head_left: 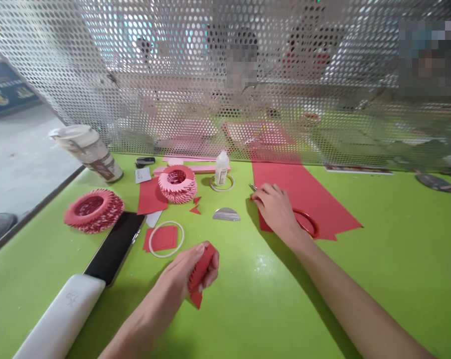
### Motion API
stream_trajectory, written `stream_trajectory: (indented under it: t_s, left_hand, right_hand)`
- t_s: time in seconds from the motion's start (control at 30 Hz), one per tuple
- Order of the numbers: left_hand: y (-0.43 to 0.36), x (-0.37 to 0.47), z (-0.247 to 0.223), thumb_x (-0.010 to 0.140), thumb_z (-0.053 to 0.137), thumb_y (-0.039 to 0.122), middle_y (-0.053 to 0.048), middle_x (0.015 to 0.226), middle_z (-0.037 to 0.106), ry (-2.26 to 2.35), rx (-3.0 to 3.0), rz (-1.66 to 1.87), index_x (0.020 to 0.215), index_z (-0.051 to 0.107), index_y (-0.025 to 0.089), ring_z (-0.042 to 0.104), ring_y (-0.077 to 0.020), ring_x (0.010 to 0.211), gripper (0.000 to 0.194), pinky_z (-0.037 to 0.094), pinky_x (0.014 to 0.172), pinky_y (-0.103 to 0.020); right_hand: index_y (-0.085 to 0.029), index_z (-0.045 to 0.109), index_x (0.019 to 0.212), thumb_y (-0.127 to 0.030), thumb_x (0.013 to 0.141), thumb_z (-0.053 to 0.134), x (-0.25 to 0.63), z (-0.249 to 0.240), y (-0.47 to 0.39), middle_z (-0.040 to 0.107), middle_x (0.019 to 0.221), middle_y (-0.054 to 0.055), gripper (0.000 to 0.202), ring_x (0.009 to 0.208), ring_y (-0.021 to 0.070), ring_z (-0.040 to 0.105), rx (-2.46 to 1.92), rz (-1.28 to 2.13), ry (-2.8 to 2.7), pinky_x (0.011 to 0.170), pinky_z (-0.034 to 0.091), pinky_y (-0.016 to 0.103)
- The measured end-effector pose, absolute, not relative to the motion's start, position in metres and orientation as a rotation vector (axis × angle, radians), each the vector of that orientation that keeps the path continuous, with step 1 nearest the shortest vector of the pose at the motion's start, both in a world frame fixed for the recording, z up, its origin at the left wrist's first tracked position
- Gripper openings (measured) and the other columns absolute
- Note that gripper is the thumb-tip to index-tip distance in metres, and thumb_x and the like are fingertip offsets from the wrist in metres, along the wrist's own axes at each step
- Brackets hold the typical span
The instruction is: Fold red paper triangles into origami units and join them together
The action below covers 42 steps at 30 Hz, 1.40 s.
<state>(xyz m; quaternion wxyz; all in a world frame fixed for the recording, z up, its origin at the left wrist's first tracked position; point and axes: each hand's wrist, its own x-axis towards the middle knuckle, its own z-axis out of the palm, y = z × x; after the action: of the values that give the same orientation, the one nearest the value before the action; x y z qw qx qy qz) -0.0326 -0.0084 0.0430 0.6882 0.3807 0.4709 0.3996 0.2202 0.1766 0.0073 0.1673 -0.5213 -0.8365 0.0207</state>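
My left hand [193, 271] is closed round a stack of folded red paper pieces [202, 269], low at the centre. Farther right, my right hand [272, 202] rests near the left edge of a large red paper sheet [315, 199], its fingers bent beside a small metal tip [252, 187]; what they grip is partly hidden. A red ring [306, 223] lies on the sheet by my right wrist. Between the hands is a silver half-disc [226, 215]. Small red triangles [196, 209] lie near a pink-and-red folded paper ring [178, 184].
A white bottle [222, 168] stands inside a pale ring. At left are another folded paper ring [94, 211], a phone [115, 248], a white device [63, 316] and a cup [88, 152]. A white ring [166, 239] overlaps red squares. Perforated metal mesh [195, 85] borders the green table's back.
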Motion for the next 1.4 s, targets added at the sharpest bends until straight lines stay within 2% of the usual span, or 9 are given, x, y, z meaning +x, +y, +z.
stream_trajectory:
  t_s: [0.23,0.37,0.5,0.67,0.8,1.0,1.13,1.23,1.4]
  left_hand:
    - [-0.008,-0.030,0.050,0.100,0.059,0.064,0.006,0.060,0.040,0.788,0.598,1.007,0.078,0.056,0.019,0.030,-0.0114,0.056,0.050,0.026,0.058,-0.026]
    - [-0.008,-0.030,0.050,0.099,0.065,0.059,0.006,0.060,0.039,0.796,0.564,1.077,0.075,0.057,0.018,0.028,-0.0100,0.055,0.049,0.024,0.056,-0.025]
    - [-0.006,-0.029,0.054,0.098,0.062,0.067,0.004,0.063,0.044,0.887,0.615,1.094,0.080,0.065,0.016,0.036,-0.0114,0.059,0.055,0.030,0.058,-0.024]
    - [-0.007,-0.032,0.060,0.101,0.058,0.068,-0.002,0.073,0.059,1.111,0.892,1.022,0.099,0.076,0.015,0.051,-0.0147,0.065,0.056,0.039,0.062,-0.025]
    - [-0.006,-0.032,0.056,0.104,0.051,0.069,-0.001,0.067,0.056,1.230,1.003,1.028,0.100,0.076,0.015,0.051,-0.0149,0.063,0.060,0.041,0.062,-0.026]
    - [-0.005,-0.030,0.050,0.106,0.053,0.063,0.005,0.059,0.048,1.201,0.920,1.089,0.100,0.068,0.018,0.042,-0.0115,0.055,0.048,0.035,0.055,-0.022]
    - [-0.007,-0.030,0.054,0.105,0.055,0.063,0.004,0.060,0.051,1.217,0.928,1.091,0.086,0.062,0.018,0.042,-0.0110,0.054,0.049,0.034,0.053,-0.022]
    - [-0.010,-0.031,0.058,0.106,0.053,0.063,0.002,0.062,0.053,1.183,0.890,1.104,0.086,0.064,0.018,0.044,-0.0125,0.056,0.050,0.036,0.056,-0.024]
    - [-0.019,-0.034,0.055,0.108,0.046,0.064,0.001,0.063,0.049,1.081,0.921,1.155,0.083,0.064,0.018,0.043,-0.0144,0.060,0.055,0.036,0.059,-0.027]
  right_hand:
    - [-0.019,0.069,0.091,-0.009,0.097,0.063,0.215,0.025,0.169,0.079,0.109,0.010,0.013,0.098,0.0253,0.072,-1.416,0.289,-2.281,0.084,0.053,0.035]
    - [-0.021,0.067,0.089,-0.017,0.097,0.065,0.204,0.053,0.150,0.080,0.089,0.003,0.010,0.076,0.0206,0.073,-1.360,0.612,-2.207,0.068,0.052,0.031]
    - [-0.024,0.073,0.108,-0.018,0.093,0.070,0.195,0.076,0.130,0.081,0.092,0.002,0.016,0.083,0.0212,0.077,-1.251,0.862,-2.119,0.074,0.056,0.032]
    - [-0.024,0.077,0.088,-0.025,0.092,0.072,0.189,0.095,0.107,0.082,0.089,0.001,0.007,0.080,0.0213,0.077,-1.247,1.061,-2.055,0.074,0.059,0.033]
    - [-0.023,0.070,0.078,-0.019,0.088,0.071,0.186,0.110,0.092,0.079,0.089,0.001,0.011,0.084,0.0190,0.074,-1.177,1.029,-2.047,0.079,0.060,0.031]
    - [-0.025,0.068,0.095,-0.017,0.093,0.066,0.182,0.122,0.074,0.063,0.071,-0.006,0.008,0.063,0.0117,0.058,-1.172,1.178,-2.045,0.055,0.045,0.022]
    - [-0.022,0.075,0.090,-0.015,0.095,0.063,0.178,0.127,0.067,0.073,0.078,-0.002,0.015,0.068,0.0121,0.067,-1.052,1.363,-1.980,0.063,0.054,0.022]
    - [-0.024,0.081,0.100,-0.008,0.091,0.063,0.176,0.128,0.064,0.080,0.088,0.000,0.026,0.076,0.0149,0.074,-0.968,1.414,-1.939,0.070,0.060,0.025]
    - [-0.026,0.081,0.091,-0.016,0.096,0.074,0.177,0.132,0.058,0.077,0.089,0.000,0.014,0.079,0.0156,0.072,-0.888,1.194,-2.052,0.069,0.058,0.025]
